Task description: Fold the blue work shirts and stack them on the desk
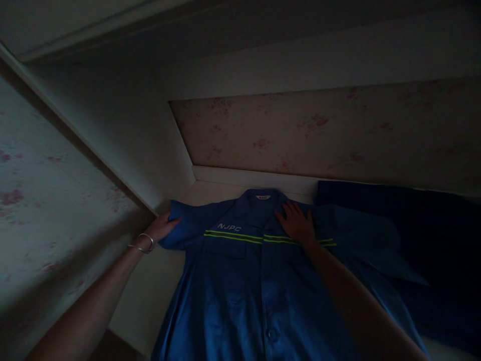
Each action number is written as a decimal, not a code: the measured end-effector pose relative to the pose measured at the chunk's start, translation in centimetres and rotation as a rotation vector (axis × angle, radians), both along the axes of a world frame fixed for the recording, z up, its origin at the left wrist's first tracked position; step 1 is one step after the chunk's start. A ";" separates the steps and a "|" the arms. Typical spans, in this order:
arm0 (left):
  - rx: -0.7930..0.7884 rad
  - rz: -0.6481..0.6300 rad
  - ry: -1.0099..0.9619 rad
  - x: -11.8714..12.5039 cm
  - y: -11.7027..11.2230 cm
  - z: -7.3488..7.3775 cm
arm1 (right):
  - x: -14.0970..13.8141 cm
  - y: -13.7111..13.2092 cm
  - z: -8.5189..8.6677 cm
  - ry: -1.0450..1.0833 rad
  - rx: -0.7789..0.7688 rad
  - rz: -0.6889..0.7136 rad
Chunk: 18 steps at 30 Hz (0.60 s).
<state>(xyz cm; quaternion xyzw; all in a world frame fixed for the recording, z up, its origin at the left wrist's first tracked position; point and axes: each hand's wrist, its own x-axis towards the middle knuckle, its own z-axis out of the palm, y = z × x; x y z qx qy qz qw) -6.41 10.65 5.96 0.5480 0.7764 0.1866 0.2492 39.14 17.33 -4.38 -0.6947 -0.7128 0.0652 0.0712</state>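
Blue shirt laid out face up under two hands

In the head view, a blue short-sleeved shirt [229, 276] lies spread on a pale surface [154, 286], its collar [246, 206] at the far side and its body running toward the near edge, where the view cuts it off. The left hand [167, 226], with a silver bracelet [150, 244] at the wrist, is at the outer end of the left sleeve [195, 220]. Its thumb shows against the cloth, but whether the other fingers grip cannot be told. The right hand [298, 220] is open, fingers spread, resting on the shirt just right of the collar.

Pale letters reading NJPC [229, 227] sit on the left of the chest, above yellow-green stripes [233, 236] that run across both halves of the front. A small label [263, 197] shows inside the collar, and a button [272, 334] shows low on the front.

At the right, the other sleeve [364, 235] lies over a dark blue cloth [447, 250]. Beyond the shirt is a flowered wall [263, 144], with a pale overhanging panel [263, 30] above; more flowered paper [26, 200] covers the left side. The light is dim.
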 end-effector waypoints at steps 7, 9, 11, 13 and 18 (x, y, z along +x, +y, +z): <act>-0.057 -0.395 -0.229 8.7 0.4 2.3 | -0.1 -0.2 0.5 -0.004 -0.013 -0.002; 0.030 -0.393 -0.103 11.5 0.6 0.3 | -0.1 -0.2 0.5 -0.005 -0.016 -0.001; 0.124 -0.358 0.020 13.5 0.5 -2.6 | -0.1 -0.2 0.4 -0.007 -0.023 -0.005; 0.170 -0.369 0.091 14.8 0.2 -5.3 | 0.0 0.0 0.3 -0.009 -0.025 -0.004; 0.232 -0.450 0.393 15.4 -0.6 -8.8 | 0.2 0.0 0.2 -0.015 -0.028 -0.001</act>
